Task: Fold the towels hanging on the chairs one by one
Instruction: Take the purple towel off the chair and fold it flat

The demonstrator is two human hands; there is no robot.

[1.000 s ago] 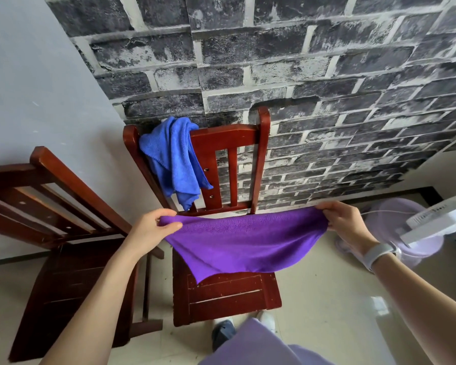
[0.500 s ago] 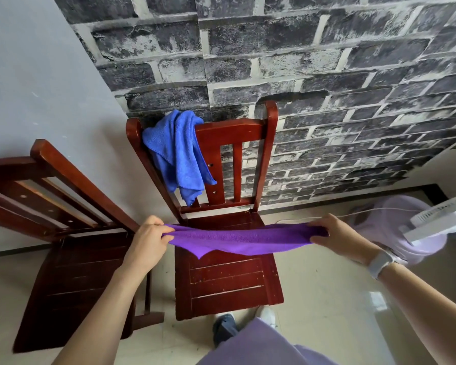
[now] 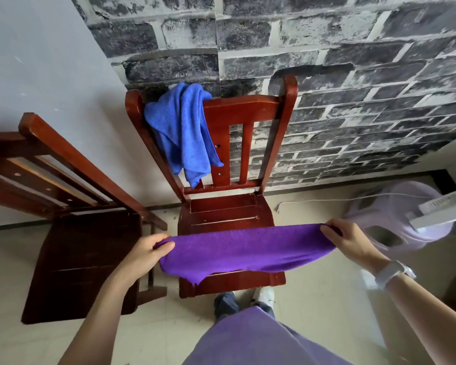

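A purple towel (image 3: 248, 250) is stretched flat between my hands over the front of the seat of a red wooden chair (image 3: 248, 111). My left hand (image 3: 148, 250) pinches its left end and my right hand (image 3: 349, 239) pinches its right end. One corner of the towel hangs down at the lower left. A blue towel (image 3: 182, 133) hangs crumpled over the left side of the chair's backrest.
A second, darker wooden chair (image 3: 71, 259) stands to the left, close beside the first. A pale lilac fan (image 3: 406, 217) with a white cord sits on the tiled floor at right. A brick-pattern wall is behind. My feet (image 3: 245, 301) are below the seat's front edge.
The purple towel has come down from backrest height to just above the seat, and both hands moved lower and toward me with it. The blue towel has not moved.
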